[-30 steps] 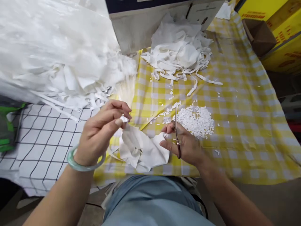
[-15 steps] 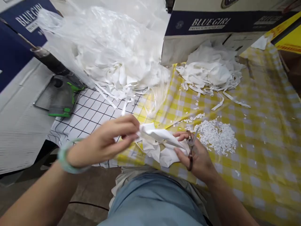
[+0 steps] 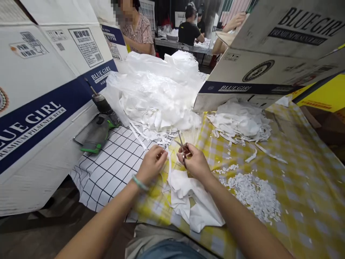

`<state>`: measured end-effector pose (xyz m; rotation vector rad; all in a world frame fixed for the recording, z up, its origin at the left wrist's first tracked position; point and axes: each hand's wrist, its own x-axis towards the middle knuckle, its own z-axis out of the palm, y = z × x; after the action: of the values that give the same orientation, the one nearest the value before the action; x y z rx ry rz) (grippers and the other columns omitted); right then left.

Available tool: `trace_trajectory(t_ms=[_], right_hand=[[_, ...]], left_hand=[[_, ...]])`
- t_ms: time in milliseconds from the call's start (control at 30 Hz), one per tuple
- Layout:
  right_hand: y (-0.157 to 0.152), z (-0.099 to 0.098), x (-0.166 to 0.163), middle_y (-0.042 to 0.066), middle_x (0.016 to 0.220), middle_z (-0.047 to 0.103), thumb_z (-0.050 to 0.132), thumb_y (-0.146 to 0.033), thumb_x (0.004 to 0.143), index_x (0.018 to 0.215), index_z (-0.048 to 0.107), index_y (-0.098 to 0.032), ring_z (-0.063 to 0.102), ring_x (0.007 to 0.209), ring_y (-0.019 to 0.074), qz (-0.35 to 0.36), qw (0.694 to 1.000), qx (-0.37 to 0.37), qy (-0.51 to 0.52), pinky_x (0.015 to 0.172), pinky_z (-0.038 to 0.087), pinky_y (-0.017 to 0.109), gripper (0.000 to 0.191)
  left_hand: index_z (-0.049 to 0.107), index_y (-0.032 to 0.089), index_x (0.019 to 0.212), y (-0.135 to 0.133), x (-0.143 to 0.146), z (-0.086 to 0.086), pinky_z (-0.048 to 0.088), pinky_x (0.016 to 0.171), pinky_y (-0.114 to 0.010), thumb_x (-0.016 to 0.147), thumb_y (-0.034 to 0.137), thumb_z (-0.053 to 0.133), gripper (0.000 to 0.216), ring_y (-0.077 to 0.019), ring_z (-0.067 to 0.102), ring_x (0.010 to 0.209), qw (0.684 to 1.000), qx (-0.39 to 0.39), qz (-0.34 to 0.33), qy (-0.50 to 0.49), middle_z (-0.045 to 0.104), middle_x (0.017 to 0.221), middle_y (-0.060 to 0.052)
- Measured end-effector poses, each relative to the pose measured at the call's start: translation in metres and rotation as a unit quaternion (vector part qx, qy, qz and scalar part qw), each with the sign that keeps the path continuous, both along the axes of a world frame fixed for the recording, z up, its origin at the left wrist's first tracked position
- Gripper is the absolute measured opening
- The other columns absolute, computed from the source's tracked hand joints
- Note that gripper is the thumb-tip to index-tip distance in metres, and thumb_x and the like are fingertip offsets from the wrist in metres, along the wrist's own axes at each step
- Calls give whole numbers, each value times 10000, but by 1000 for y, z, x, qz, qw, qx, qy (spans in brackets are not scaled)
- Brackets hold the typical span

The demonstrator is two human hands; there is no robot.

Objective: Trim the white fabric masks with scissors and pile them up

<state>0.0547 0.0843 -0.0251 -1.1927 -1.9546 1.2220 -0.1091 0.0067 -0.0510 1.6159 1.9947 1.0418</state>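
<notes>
My right hand (image 3: pixel 196 163) is closed around a small pair of scissors (image 3: pixel 184 150), its fingers in the handles. The blades stand slightly apart and point away from me. Just to the left, my left hand (image 3: pixel 152 163) is closed in a pinch at the upper end of a thin white strap (image 3: pixel 169 162). This strap runs down to a white cloth garment (image 3: pixel 192 205) lying crumpled on the yellow checked tablecloth (image 3: pixel 304 187), between my forearms. The scissors are close to the strap, and I cannot tell whether they touch it.
Piled white garments and plastic (image 3: pixel 161 93) lie ahead, with a smaller pile (image 3: pixel 242 122) at right. White clippings (image 3: pixel 254 194) are heaped beside my right forearm. A power drill (image 3: pixel 98 129) rests at left. Cardboard boxes (image 3: pixel 54 118) flank the table. Other people (image 3: pixel 190 32) sit beyond.
Both hands have moved forward and closer together. The scissors now point forward in my right hand, which has let go of the garment. The garment lies on the table; the view has tilted up.
</notes>
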Motion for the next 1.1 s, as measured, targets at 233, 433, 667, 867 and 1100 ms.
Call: trace_trajectory(t_ms=[233, 433, 667, 867, 1100], right_hand=[[48, -24, -47, -48, 634, 549, 628, -351, 690, 773, 565, -204, 516, 594, 121, -1, 998, -54, 39, 554, 396, 225, 180], [44, -23, -42, -74, 622, 516, 641, -327, 674, 813, 561, -202, 433, 505, 78, 22, 991, -108, 72, 487, 337, 206, 204], [32, -9, -59, -47, 619, 564, 683, -326, 658, 727, 574, -183, 483, 479, 69, 98, 966, -222, 89, 456, 375, 200, 193], [25, -4, -64, -71, 489, 499, 721, -346, 661, 644, 545, -177, 345, 387, 40, 120, 937, -312, 99, 367, 233, 187, 245], [25, -8, -61, -71, 510, 523, 719, -304, 648, 683, 548, -175, 383, 389, 38, 134, 919, -352, 118, 367, 253, 173, 217]], left_hand=[[511, 197, 637, 73, -27, -17, 330, 614, -276, 805, 335, 625, 245, -182, 520, 671, 993, -53, 103, 24, 553, 653, -18], [496, 202, 682, 32, -25, -3, 350, 661, -282, 922, 301, 459, 263, -170, 503, 694, 999, -28, 40, -4, 530, 692, -7], [467, 200, 716, -34, 0, 7, 395, 625, -260, 971, 319, 421, 285, -141, 463, 652, 993, -6, -2, -114, 463, 702, 10], [494, 193, 731, -65, 11, 9, 398, 621, -262, 983, 319, 440, 287, -143, 440, 672, 972, 32, -39, -231, 439, 722, -1], [524, 186, 721, -54, 0, 0, 454, 689, -279, 935, 412, 511, 311, -154, 494, 731, 952, 22, -25, -304, 511, 758, -20]])
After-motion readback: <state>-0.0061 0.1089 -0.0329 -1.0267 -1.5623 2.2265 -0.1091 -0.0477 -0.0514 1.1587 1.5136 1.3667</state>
